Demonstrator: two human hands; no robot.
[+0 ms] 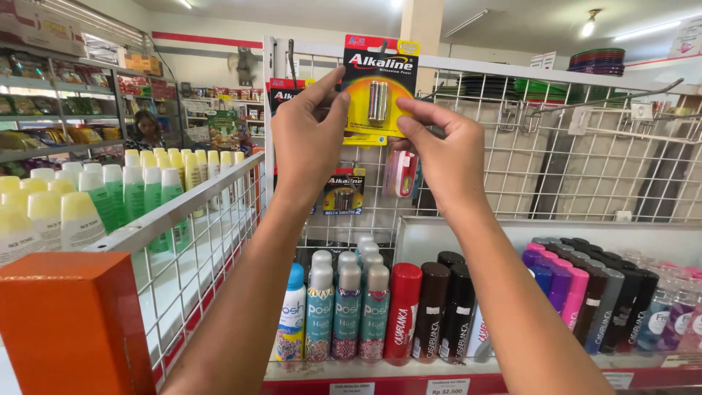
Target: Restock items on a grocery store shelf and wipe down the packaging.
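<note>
Here, the left hand point(307, 139) pinches the left edge of a black-and-yellow battery card point(378, 88) while the right hand point(442, 150) pinches its lower right corner. The card stands upright, long axis vertical, flat against the white wire grid panel point(512, 157) near its top left corner, both hands equally close. Spray cans point(365, 311) line the shelf below.
</note>
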